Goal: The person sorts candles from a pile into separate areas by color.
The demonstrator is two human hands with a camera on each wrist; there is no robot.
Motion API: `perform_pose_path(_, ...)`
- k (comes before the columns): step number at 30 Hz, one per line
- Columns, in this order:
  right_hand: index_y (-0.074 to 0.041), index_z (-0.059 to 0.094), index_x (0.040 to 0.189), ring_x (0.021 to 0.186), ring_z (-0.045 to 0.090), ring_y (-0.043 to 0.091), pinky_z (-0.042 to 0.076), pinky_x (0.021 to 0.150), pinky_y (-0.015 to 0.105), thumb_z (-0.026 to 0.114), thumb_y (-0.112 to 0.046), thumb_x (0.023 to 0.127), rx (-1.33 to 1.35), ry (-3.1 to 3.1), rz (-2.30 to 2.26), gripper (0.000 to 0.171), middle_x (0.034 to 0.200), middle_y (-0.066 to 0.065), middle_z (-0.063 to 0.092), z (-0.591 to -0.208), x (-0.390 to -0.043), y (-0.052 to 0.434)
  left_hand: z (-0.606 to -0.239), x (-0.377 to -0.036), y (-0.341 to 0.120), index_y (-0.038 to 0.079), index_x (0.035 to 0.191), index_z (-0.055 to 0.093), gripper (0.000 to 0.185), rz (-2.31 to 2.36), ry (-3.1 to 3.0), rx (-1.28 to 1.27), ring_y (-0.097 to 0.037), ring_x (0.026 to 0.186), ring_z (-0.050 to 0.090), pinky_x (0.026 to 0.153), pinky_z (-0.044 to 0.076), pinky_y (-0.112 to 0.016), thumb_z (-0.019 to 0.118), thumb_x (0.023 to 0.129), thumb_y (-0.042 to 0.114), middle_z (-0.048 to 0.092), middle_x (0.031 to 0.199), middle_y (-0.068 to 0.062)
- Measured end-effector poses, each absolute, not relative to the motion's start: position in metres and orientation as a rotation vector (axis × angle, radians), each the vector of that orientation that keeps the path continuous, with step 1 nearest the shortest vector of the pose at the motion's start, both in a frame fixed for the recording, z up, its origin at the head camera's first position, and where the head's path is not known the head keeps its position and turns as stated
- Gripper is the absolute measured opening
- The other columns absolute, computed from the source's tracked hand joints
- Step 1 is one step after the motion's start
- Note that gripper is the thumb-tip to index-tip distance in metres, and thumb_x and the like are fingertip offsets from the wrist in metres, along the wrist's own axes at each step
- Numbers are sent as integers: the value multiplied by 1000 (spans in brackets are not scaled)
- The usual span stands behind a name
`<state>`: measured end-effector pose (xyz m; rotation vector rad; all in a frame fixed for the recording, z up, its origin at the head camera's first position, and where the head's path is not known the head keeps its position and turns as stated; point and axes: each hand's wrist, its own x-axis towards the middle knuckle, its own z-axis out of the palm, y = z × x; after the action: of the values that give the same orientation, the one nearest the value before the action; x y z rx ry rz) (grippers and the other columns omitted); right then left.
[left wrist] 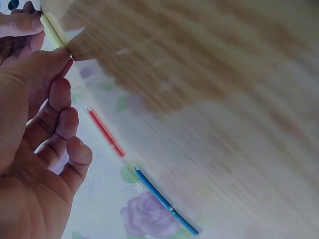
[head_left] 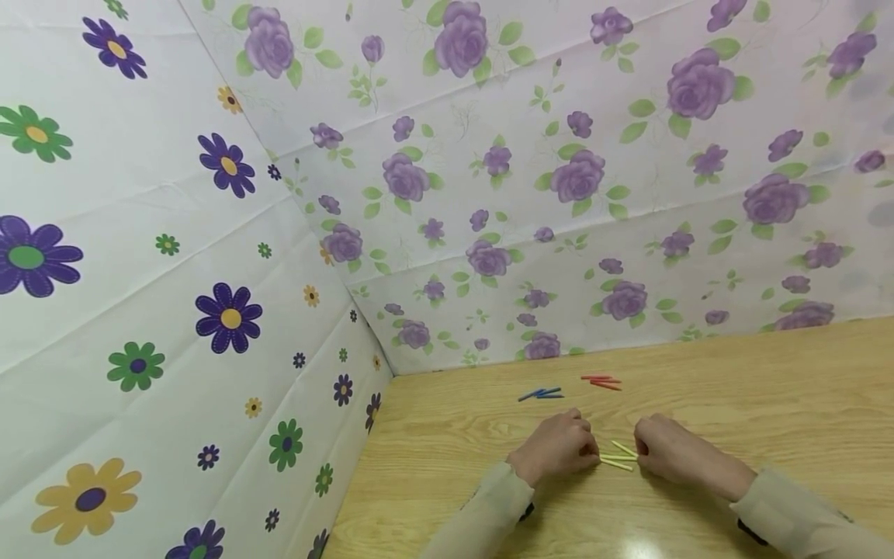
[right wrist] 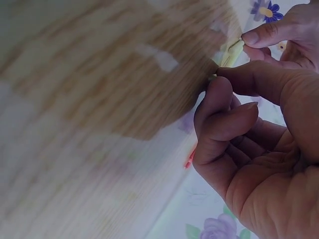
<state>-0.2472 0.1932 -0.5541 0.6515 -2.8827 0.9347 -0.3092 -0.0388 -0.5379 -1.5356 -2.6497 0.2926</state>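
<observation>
Several thin yellow sticks (head_left: pixel 618 466) lie in a loose group on the wooden table, between my two hands. With thumb and finger, my left hand (head_left: pixel 560 448) pinches their left ends. From the other side my right hand (head_left: pixel 680 453) pinches the right ends, its other fingers curled under. In the left wrist view the yellow sticks (left wrist: pixel 53 31) run from thumb to thumb, close over the tabletop. The right wrist view shows a yellow stick (right wrist: pixel 232 54) spanning the two pinches, its ends hidden by fingertips.
Beyond my left hand lies a small group of blue sticks (head_left: pixel 541 394). Several red sticks (head_left: pixel 602 382) lie farther back, to the right of the blue ones. Flower-printed cloth walls (head_left: pixel 475 310) rise at the table's back and left edges. The wooden table (head_left: pixel 433 450) reflects light.
</observation>
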Motion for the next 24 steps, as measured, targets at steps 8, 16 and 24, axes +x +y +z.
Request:
perform_pose_path(8,-16,59,65,55,39,3,33,51,20,77,6,83,641,-2899,897,33,62,-9,51,-554,-247,192,-545,-307,-40,35,101,82,17,429,-2538,-1537,1,90,55,80,46,-10,68,109,40,72,97,21)
perform_pose_path(16,-17,55,63,54,32,1,27,50,18,72,10,81,713,-2875,902,36,60,-13,40,-555,-244,191,-549,-304,-41,34,101,79,20,513,-2468,-1525,-1,90,54,76,44,-12,62,112,39,69,97,20)
perform_pose_path(24,-17,52,63,55,31,2,26,51,19,69,11,74,659,-2885,878,35,62,-12,38,-555,-242,187,-547,-302,-42,35,106,80,20,525,-2453,-1500,-1,96,58,81,48,-13,61,113,37,70,101,21)
